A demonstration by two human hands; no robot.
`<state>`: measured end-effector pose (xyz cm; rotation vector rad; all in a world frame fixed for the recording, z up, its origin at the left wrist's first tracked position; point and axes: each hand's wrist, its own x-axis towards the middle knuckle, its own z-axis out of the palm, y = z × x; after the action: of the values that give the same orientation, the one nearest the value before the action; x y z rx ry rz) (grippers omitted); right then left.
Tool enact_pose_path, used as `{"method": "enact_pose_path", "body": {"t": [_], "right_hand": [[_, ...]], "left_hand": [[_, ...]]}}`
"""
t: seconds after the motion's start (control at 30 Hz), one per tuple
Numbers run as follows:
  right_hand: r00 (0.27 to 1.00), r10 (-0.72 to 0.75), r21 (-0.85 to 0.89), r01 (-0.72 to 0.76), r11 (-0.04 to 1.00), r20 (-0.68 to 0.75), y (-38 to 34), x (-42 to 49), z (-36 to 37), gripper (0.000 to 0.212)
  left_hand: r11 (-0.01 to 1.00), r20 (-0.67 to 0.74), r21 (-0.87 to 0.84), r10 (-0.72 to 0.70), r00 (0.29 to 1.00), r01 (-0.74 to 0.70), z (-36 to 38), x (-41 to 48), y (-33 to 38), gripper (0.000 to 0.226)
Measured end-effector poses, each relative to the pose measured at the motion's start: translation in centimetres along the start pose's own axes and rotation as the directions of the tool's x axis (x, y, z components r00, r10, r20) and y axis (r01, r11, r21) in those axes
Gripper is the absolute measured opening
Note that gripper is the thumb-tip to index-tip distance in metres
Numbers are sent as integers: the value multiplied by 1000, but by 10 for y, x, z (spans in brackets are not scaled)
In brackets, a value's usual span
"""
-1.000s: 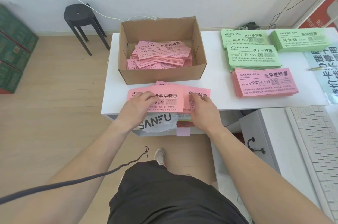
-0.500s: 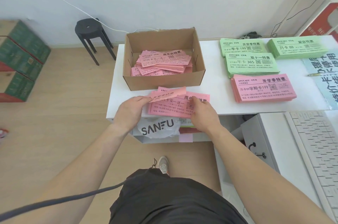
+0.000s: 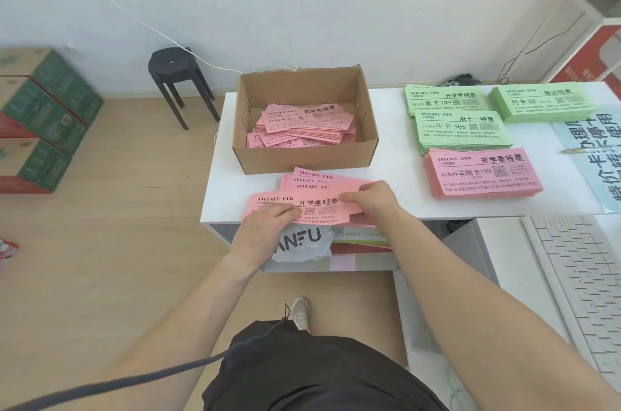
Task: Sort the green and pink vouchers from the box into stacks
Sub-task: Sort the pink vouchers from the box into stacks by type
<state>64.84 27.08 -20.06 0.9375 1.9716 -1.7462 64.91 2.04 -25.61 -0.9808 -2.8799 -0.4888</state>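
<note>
An open cardboard box [image 3: 304, 160] on the white table holds a loose heap of pink vouchers [image 3: 304, 128]. In front of it lies a fanned bunch of pink vouchers [image 3: 322, 180]. My left hand [image 3: 265, 222] holds the front left part of the top pink voucher [image 3: 302, 200] of that bunch. My right hand [image 3: 373, 197] pinches the bunch at its right side. To the right lie three green voucher stacks [image 3: 460, 133] and one neat pink stack [image 3: 482, 172].
A white keyboard [image 3: 584, 276] lies on the lower desk at the right. A pale blue printed sheet [image 3: 601, 155] and a pen [image 3: 581, 151] are at the table's right edge. A black stool [image 3: 174, 66] and green cartons [image 3: 43, 115] stand on the floor at the left.
My left hand had lifted one pink voucher edge-up; now a pink voucher lies flat on top of the bunch under that hand. My right hand slid right along the bunch.
</note>
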Motion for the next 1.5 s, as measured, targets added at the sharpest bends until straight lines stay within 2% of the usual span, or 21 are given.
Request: {"method": "enact_pose_path", "body": {"t": [0.13, 0.27, 0.37, 0.53, 0.63, 0.7, 0.8, 0.83, 0.93, 1.07, 1.23, 1.4, 1.5], "right_hand": [[996, 47, 37, -50, 998, 79, 0, 3, 5, 21], [999, -29, -62, 31, 998, 41, 4, 14, 2, 27], [994, -94, -106, 99, 989, 52, 3, 16, -7, 28], [976, -172, -114, 188, 976, 137, 3, 21, -18, 36], [968, -188, -125, 209, 970, 167, 2, 23, -16, 38], [964, -206, -128, 229, 965, 170, 0, 23, -15, 38], [963, -209, -107, 229, 968, 172, -1, 23, -14, 35], [963, -212, -103, 231, 967, 167, -1, 23, -14, 34], [960, -248, -77, 260, 963, 132, -8, 20, -16, 30], [930, -357, -79, 364, 928, 89, -18, 11, -26, 29], [908, -419, -117, 418, 901, 15, -9, 10, -39, 21], [917, -395, -152, 383, 911, -61, 15, 18, -41, 15], [896, -414, -107, 401, 910, -162, 22, 20, -34, 22]], "left_hand": [[1000, -47, -2, 12, 999, -12, 5, 0, 3, 46], [999, 12, -49, -12, 1000, 12, 8, 1, -1, 58], [981, 114, -63, -178, 977, 186, 1, -5, -6, 69], [891, 104, -110, -430, 897, 440, -10, -7, -18, 82], [814, 162, -185, -528, 834, 551, -14, 3, -27, 96], [773, 185, -232, -561, 807, 591, -16, 7, -31, 82], [782, 160, -243, -551, 819, 574, -23, 9, -34, 24], [787, 158, -251, -541, 826, 564, -28, 8, -34, 15], [778, 116, -338, -524, 844, 529, -49, 10, -34, 18], [711, 66, -494, -543, 837, 500, -78, 21, -30, 19], [470, 120, -743, -606, 786, 476, -76, 43, -12, 15], [371, 199, -779, -617, 761, 505, -44, 57, 9, 21], [351, 220, -780, -620, 753, 517, -32, 61, 15, 28]]}}
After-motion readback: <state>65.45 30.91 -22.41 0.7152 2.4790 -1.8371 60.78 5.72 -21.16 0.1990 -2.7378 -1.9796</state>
